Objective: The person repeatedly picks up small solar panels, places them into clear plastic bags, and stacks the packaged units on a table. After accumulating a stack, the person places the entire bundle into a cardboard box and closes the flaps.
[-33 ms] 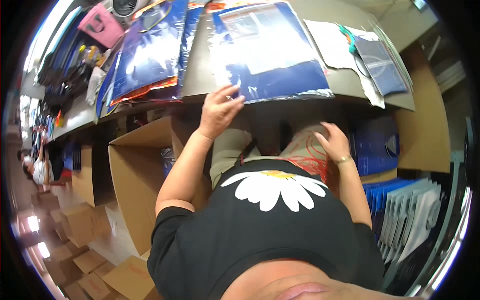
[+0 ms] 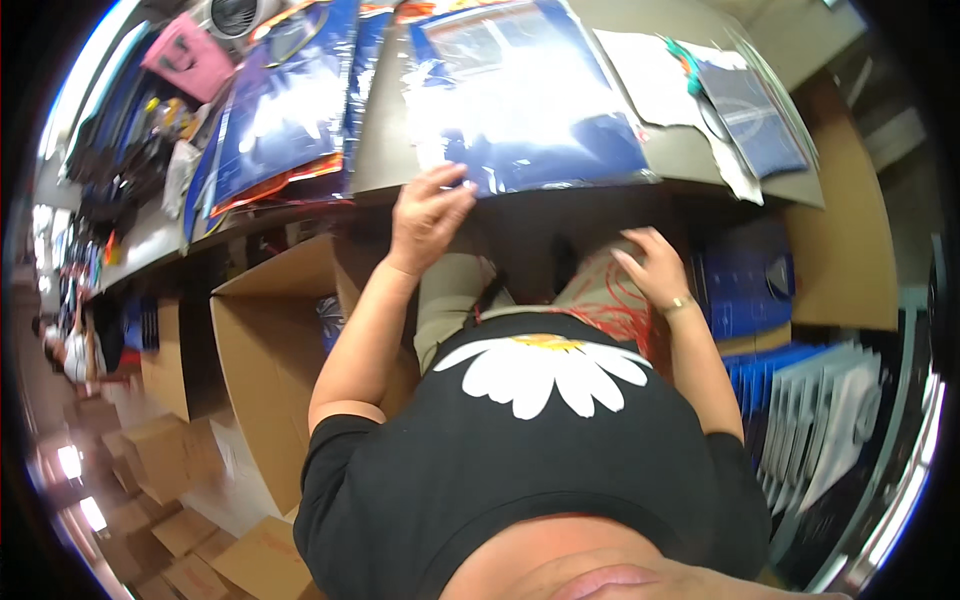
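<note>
Blue folder (image 2: 535, 115) in a clear sleeve, lying flat at 12 o'clock on the grey table (image 2: 383, 135); its long axis appears to run from 11 to 5 o'clock. Left hand (image 2: 430, 220), at 11 o'clock: bent fingers at the folder's near-left corner, hiding it; whether they pinch it cannot be told. Right hand (image 2: 655, 270), near 3 o'clock: fingers loosely parted. Glare obscures the folder's middle; its far edge meets the upper border.

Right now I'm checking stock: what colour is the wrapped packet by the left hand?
The packet is mostly blue; head view.
</note>
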Demonstrator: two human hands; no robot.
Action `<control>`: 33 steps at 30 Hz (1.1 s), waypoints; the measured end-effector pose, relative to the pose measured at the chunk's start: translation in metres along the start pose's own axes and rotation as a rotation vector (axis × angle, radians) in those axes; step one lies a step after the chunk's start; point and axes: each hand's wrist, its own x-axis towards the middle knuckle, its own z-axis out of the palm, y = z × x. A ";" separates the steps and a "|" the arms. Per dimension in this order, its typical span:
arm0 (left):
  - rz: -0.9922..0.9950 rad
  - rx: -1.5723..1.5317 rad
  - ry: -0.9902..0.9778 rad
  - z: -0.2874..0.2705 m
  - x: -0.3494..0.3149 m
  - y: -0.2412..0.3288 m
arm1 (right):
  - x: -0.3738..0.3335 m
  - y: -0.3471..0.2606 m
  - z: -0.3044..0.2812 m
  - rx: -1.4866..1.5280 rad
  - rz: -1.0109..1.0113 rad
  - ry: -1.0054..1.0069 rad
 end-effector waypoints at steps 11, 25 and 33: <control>-0.536 -0.746 0.396 -0.005 0.024 0.019 | 0.074 -0.053 -0.002 1.307 0.260 -0.029; -0.348 -0.232 0.314 -0.014 0.024 -0.020 | 0.137 -0.048 -0.047 0.704 -0.059 0.394; -0.705 -1.106 0.146 -0.146 0.083 -0.018 | 0.109 -0.020 -0.140 1.586 0.222 0.022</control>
